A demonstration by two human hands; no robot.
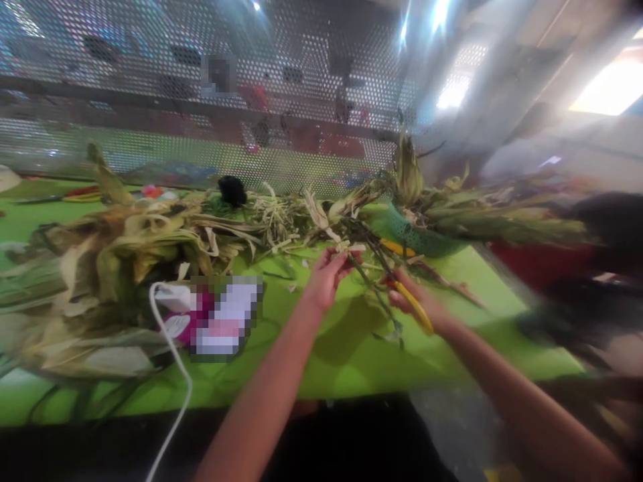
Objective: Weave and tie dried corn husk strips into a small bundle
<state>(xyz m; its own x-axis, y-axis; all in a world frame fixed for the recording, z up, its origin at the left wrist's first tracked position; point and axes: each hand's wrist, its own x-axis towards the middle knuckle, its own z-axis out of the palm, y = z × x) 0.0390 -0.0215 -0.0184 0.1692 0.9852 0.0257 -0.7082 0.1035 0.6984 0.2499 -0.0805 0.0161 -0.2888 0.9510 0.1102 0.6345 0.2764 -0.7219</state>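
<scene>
Nearest me, a white cable runs off the near edge of the green surface. My left hand has its fingers pinched shut on the pale upper end of a thin green stalk, which hangs over the middle of the surface. My right hand is closed around yellow-handled scissors, just right of the stalk. I judge a clean cut needs the stalk held taut and the blades square across it. Farther left lies a heap of husks; farther right, a green basket.
</scene>
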